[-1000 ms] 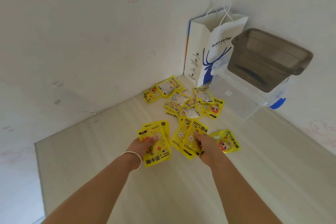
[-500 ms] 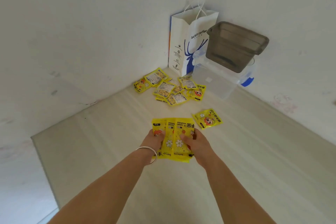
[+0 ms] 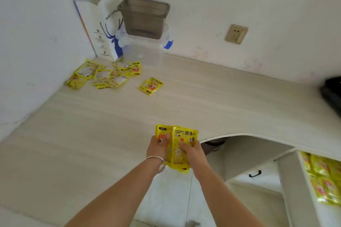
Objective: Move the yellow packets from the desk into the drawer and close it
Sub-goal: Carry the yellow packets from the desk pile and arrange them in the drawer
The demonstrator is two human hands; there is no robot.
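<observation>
A stack of yellow packets point(image 3: 180, 138) is pinched between both hands at the desk's front edge. My left hand point(image 3: 157, 148), with a bangle on its wrist, grips the stack's left side; my right hand point(image 3: 191, 154) grips its right side. Several more yellow packets point(image 3: 103, 76) lie in a pile in the far left corner of the pale wooden desk point(image 3: 110, 125), and one lone packet point(image 3: 151, 85) rests to the pile's right. At the lower right, the open drawer point(image 3: 302, 180) holds several yellow packets point(image 3: 324, 180).
A white paper bag point(image 3: 99, 24) stands in the back corner beside a clear plastic box point(image 3: 145, 53) with a grey bin point(image 3: 145, 16) on top. A wall socket point(image 3: 236, 34) sits to the right. A dark object point(image 3: 332, 92) lies at the desk's right edge. A lower drawer handle point(image 3: 255, 173) shows beneath.
Both hands gathered the packets into one stack and pulled it back from the pile to the desk's front edge. The view swung right, and the open drawer came into sight.
</observation>
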